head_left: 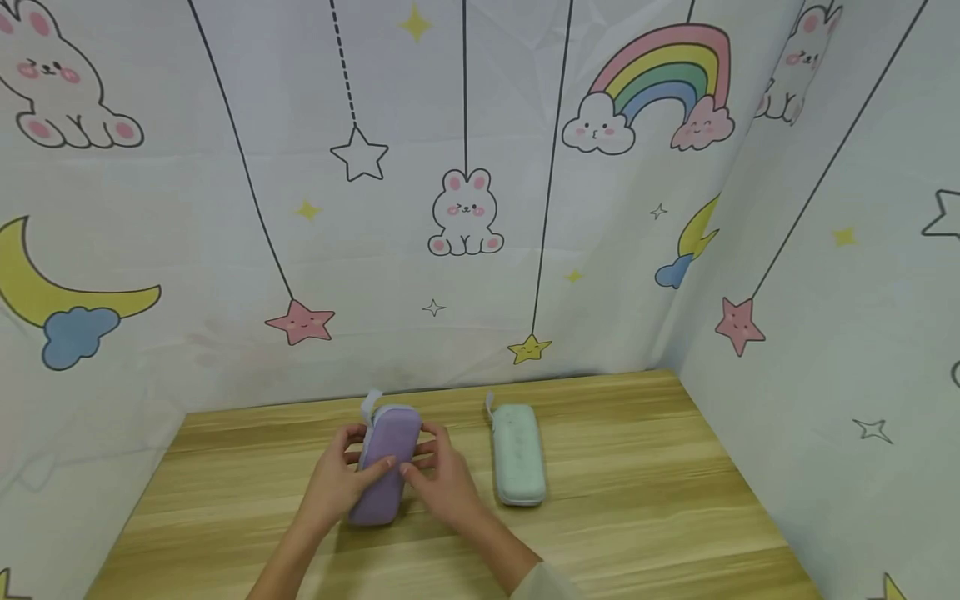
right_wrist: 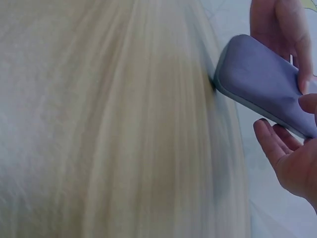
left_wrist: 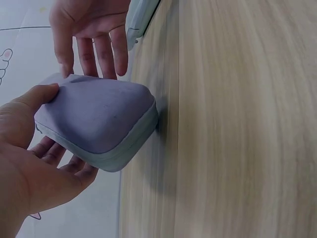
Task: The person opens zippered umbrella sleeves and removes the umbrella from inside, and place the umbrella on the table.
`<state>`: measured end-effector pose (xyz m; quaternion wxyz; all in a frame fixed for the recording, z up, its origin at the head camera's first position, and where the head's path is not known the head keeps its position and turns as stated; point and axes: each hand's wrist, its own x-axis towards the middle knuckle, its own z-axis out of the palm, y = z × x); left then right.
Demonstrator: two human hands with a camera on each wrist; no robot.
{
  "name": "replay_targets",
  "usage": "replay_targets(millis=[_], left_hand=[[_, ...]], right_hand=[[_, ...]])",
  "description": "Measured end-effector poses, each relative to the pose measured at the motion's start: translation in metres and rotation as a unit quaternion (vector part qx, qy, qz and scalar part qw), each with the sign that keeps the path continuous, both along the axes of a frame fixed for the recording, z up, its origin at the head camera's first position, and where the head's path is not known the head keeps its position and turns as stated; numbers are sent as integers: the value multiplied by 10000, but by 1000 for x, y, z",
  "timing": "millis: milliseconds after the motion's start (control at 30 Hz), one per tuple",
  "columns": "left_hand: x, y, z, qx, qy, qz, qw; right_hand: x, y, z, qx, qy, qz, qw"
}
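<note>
A purple hard zip case (head_left: 390, 442) with a pale side band and a pale strap loop stands tilted over the table. My left hand (head_left: 341, 479) grips its left side, thumb across the purple face and fingers behind. On the opposite side is my right hand (head_left: 447, 483), its thumb at the case's edge and its fingers reaching behind. In the left wrist view, the case's rounded end (left_wrist: 133, 114) is close to the tabletop. The right wrist view shows my right thumb over the purple face (right_wrist: 262, 79); the hidden fingertips' contact is unclear.
A mint-green zip case (head_left: 519, 454) with a strap lies to the right of my right hand. Both rest above a wood-grain table (head_left: 637, 500). A white cloth (head_left: 225, 208) printed with rabbits, stars and a rainbow hangs behind and along the sides.
</note>
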<state>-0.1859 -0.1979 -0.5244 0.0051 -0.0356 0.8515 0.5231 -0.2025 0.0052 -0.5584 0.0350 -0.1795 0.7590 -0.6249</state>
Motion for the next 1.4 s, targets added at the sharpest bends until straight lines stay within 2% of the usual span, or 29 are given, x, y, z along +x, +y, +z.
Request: replay_targets(millis=[133,333,500,633,800,1000,1267,1400], left_hand=[[1,1,0,-140,124,63,9998],[3,5,2,-348,453,-46,9984],[4,10,3,-318,699,-109,9970],[3,12,0,-234,841,-121,9961],[2,13,-5,-211,1011,-187,9945],[4,16,-6,-345,1305,-288,9904],[5,20,-4,-458,1318,-376,9895],[5,21,-4,-594,1429,-477,9868]], right_hand=[[-4,8,6,292,155,16,9995],[-8,19,15,366,258,-79,9990],[-11,23,21,248,441,-271,9984],[-13,26,29,387,751,-479,9953],[-16,28,41,745,1340,-603,9863],[-15,25,55,1064,2167,-687,9680],[-13,20,63,1391,2553,-743,9539],[-12,20,64,1454,2724,-696,9486]])
